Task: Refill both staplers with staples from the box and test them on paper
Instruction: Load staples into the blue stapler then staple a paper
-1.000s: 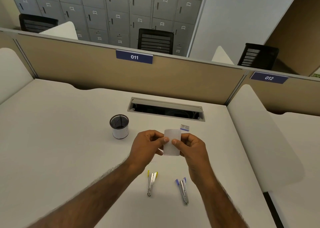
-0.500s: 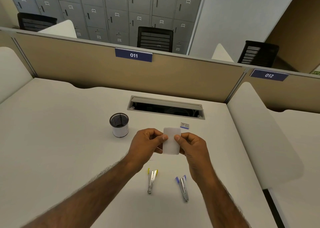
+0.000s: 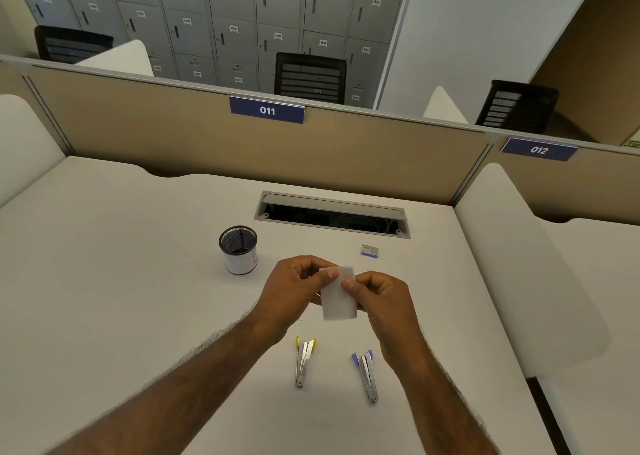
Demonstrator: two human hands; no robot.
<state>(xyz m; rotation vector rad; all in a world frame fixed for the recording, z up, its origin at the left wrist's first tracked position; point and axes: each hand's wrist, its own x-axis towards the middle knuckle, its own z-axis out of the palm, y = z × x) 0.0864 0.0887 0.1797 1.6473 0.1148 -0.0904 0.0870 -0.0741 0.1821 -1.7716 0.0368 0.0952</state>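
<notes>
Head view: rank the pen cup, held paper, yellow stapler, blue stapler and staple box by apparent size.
1. pen cup and paper: too alike to rank.
2. yellow stapler and blue stapler: alike, both slimmer.
3. staple box: clearly smallest, though it also lies farther away.

Your left hand (image 3: 294,292) and right hand (image 3: 381,305) cover the upper corners of the paper (image 3: 338,302); the fingers behind it are hidden, and its top edge is blurred. Both your forearms run off the bottom edge.

Staple box (image 3: 369,250): label too small to read; open or closed, cannot tell.

Yellow stapler (image 3: 304,361), blue stapler (image 3: 365,373): too small to tell whether they are loaded.

Mesh cup (image 3: 239,250): interior dark.

Cable slot (image 3: 332,217): contents in shadow.
</notes>
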